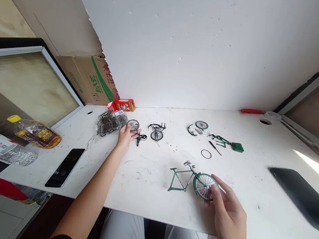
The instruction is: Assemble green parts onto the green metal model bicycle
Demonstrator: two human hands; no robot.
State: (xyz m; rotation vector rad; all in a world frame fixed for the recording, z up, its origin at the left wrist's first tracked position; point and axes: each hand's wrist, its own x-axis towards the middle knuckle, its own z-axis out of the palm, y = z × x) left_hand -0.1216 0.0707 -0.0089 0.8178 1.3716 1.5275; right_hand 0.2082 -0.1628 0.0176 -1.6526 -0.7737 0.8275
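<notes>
My right hand (pixel 231 212) pinches the spoked front wheel (pixel 204 186) of a green model bicycle between thumb and fingers. The bicycle's frame (pixel 181 179) extends leftward from the hand, with handlebar and fork attached and no rear wheel on it. Further back on the left, my left hand (pixel 126 135) has its thumb and fingers at the lower rim of a small black model bicycle wheel (pixel 132 125), partly covering it. Close to those fingertips lies a black crank piece (pixel 141 137). Another black wheel (pixel 157 135) and black mudguard parts (pixel 157 126) lie to its right.
Green parts (pixel 222 141), a loose wheel (pixel 201 125) and a black ring (pixel 206 154) lie at back right. Bagged black parts (pixel 108 122) and a red box (pixel 125 104) stand back left. Bottles (pixel 36 133), a phone (pixel 65 167) and a black case (pixel 301 197) flank the table.
</notes>
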